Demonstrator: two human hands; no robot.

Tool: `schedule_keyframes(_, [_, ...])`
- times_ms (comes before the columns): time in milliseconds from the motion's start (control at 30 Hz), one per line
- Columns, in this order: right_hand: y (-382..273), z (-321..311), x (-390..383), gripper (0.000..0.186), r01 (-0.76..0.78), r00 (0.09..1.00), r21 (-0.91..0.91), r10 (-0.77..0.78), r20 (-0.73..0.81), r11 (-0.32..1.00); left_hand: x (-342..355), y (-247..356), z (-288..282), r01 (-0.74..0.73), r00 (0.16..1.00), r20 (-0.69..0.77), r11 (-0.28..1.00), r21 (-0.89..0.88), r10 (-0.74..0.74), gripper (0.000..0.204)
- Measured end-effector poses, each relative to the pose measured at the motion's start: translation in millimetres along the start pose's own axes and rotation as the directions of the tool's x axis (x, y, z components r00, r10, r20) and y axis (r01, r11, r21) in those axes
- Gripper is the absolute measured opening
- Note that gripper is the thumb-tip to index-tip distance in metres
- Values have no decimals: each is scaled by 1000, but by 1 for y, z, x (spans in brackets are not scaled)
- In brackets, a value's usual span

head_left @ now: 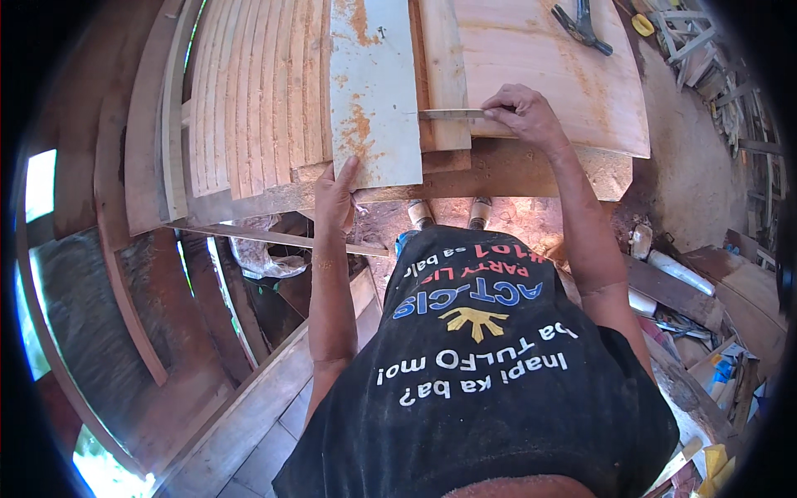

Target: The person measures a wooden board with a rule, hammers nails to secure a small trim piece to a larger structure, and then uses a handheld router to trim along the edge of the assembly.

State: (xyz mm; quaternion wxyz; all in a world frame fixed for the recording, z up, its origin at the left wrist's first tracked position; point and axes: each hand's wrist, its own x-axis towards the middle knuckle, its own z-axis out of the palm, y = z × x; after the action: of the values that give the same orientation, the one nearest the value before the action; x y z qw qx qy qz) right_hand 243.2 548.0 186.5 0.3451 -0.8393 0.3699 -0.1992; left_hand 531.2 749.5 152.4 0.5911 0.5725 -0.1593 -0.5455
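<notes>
The pale board (376,91) lies lengthwise on the bench (548,173), its near end reaching past some of the neighbouring timber. Its near end looks square and whole; no cut across its face can be made out. Reddish-brown dust (357,124) lies in patches on it.

The left hand (339,197) is clamped on the board's near left corner, thumb over the top face and fingers apparently curled beneath. The right hand (523,114) is closed in a pinch on the outer end of a thin strip (452,114), which lies crosswise over a narrow plank (446,70), its far end at the board's right edge. Whether the strip is a rule or a blade cannot be told at this size.

Progress, in this inspector's judgement: the board is positioned and gripped and the strip brought to its edge; no completed result shows on the board, so the handling appears to be at an early stage. To the left, a row of slats (257,91) lies side by side. The hammer (584,31) rests unheld on the plywood sheet (540,70) at right.
</notes>
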Motion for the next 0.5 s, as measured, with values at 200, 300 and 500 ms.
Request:
schedule_keyframes(200, [1,-3,3,14,-80,995,24,79,54,996,2,-2,-2,4,1000,6,999,-32,-4,43])
schedule_keyframes(300, [4,-4,6,15,-72,996,39,70,52,997,3,-2,-1,-7,1000,11,999,-49,8,43])
schedule_keyframes(500, [1,-3,4,15,-38,998,-27,39,41,999,1,-3,2,-36,999,14,997,-69,37,40])
